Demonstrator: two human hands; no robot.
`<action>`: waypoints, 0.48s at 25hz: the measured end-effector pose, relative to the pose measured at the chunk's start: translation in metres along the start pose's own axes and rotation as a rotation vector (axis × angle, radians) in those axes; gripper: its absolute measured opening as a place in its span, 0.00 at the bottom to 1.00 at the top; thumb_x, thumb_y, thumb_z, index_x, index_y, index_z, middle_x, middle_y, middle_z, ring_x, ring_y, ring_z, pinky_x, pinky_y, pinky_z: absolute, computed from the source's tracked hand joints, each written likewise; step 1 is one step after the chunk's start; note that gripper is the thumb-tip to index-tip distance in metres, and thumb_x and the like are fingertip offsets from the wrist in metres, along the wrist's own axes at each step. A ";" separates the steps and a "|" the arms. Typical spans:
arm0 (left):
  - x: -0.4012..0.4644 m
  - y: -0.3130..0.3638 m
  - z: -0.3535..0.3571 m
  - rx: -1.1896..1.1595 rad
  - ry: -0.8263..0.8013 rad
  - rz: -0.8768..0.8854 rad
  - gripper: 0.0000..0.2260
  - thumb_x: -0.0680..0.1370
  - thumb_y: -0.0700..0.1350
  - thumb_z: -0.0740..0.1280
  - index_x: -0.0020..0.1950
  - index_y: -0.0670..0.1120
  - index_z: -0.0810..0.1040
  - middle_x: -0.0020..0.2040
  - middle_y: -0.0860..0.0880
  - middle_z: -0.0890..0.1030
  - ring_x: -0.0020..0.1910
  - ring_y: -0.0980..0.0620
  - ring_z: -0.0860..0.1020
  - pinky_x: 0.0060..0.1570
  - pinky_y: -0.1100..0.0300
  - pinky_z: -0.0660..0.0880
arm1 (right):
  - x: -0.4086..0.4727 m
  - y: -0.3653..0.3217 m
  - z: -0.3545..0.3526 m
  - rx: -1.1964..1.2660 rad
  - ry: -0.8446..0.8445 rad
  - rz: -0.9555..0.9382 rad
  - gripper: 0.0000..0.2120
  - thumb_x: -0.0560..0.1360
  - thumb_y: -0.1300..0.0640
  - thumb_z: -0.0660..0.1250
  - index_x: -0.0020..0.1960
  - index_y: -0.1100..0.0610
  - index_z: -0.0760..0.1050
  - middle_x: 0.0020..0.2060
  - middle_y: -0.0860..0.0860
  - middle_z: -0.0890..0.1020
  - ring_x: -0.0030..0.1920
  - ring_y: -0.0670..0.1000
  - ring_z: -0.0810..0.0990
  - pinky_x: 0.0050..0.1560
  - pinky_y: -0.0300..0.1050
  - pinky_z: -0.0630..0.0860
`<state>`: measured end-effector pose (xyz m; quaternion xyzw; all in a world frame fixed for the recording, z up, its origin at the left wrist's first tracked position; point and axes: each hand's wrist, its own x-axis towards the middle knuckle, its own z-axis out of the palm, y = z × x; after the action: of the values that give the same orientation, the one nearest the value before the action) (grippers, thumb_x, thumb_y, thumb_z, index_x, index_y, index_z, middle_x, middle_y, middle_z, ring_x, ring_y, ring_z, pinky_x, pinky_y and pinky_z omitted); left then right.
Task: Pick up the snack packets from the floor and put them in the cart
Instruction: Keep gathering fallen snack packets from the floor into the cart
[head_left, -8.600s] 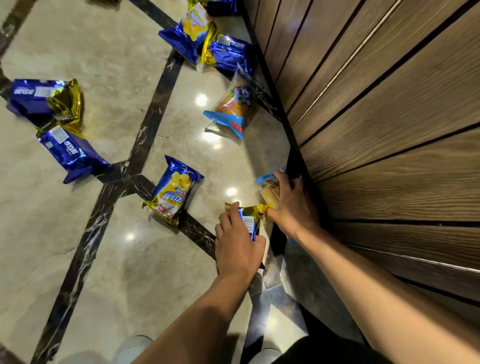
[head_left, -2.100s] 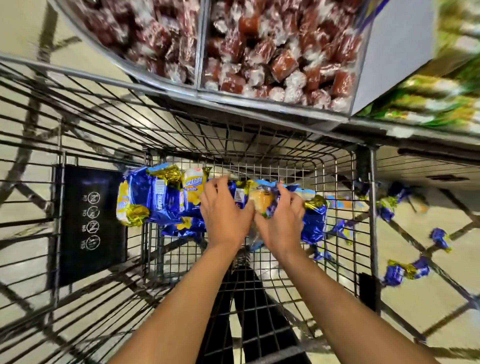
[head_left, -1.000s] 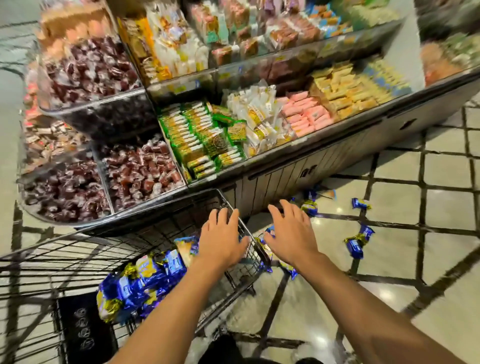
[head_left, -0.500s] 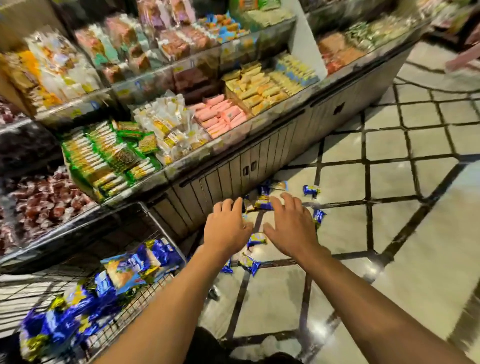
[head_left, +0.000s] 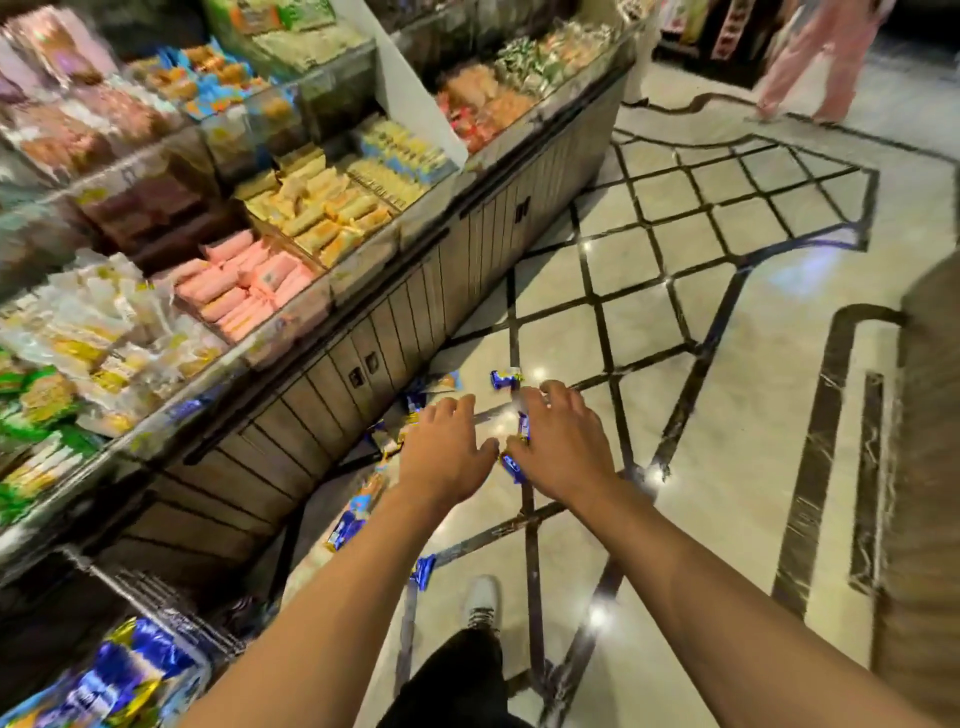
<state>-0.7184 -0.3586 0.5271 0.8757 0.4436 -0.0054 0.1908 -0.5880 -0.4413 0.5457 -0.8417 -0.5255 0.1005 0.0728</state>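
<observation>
Several blue and gold snack packets lie on the marble floor along the foot of the display counter: one (head_left: 505, 378) ahead of my fingers, one (head_left: 347, 529) under my left forearm, one (head_left: 423, 570) near my shoe. My left hand (head_left: 444, 453) and my right hand (head_left: 563, 444) are stretched out side by side above the floor, fingers relaxed, holding nothing. The wire cart (head_left: 156, 597) is at the lower left, with blue and gold packets (head_left: 111, 680) piled in it.
A long display counter (head_left: 291, 270) with bins of wrapped sweets runs along the left. Patterned marble floor (head_left: 675, 291) spreads to the right. A person in pink (head_left: 815, 57) stands at the far top right. A wooden surface (head_left: 930, 467) edges the right side.
My view has swung right, away from the cart, which now sits at the lower left corner. Both hands left the packets in the cart and now reach empty over the floor.
</observation>
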 end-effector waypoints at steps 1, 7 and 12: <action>0.016 0.007 0.002 -0.016 -0.005 0.011 0.28 0.78 0.58 0.62 0.75 0.47 0.63 0.71 0.44 0.70 0.68 0.41 0.67 0.62 0.48 0.68 | 0.010 0.010 -0.002 0.009 -0.005 0.025 0.29 0.76 0.44 0.63 0.74 0.51 0.62 0.71 0.54 0.66 0.68 0.56 0.66 0.66 0.52 0.69; 0.095 0.055 0.011 -0.078 -0.066 0.047 0.28 0.79 0.57 0.61 0.77 0.47 0.60 0.73 0.45 0.66 0.71 0.41 0.65 0.64 0.47 0.69 | 0.061 0.072 -0.017 0.028 -0.021 0.138 0.27 0.76 0.45 0.63 0.73 0.51 0.64 0.72 0.52 0.65 0.69 0.56 0.66 0.65 0.51 0.70; 0.147 0.093 0.021 -0.095 -0.086 0.035 0.29 0.79 0.55 0.62 0.77 0.47 0.61 0.74 0.44 0.67 0.72 0.41 0.65 0.66 0.48 0.68 | 0.106 0.133 -0.029 0.025 -0.031 0.149 0.26 0.77 0.43 0.62 0.72 0.52 0.64 0.71 0.53 0.65 0.68 0.56 0.67 0.62 0.51 0.71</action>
<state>-0.5535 -0.3019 0.5120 0.8723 0.4192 -0.0186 0.2510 -0.4197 -0.4045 0.5336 -0.8758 -0.4613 0.1251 0.0674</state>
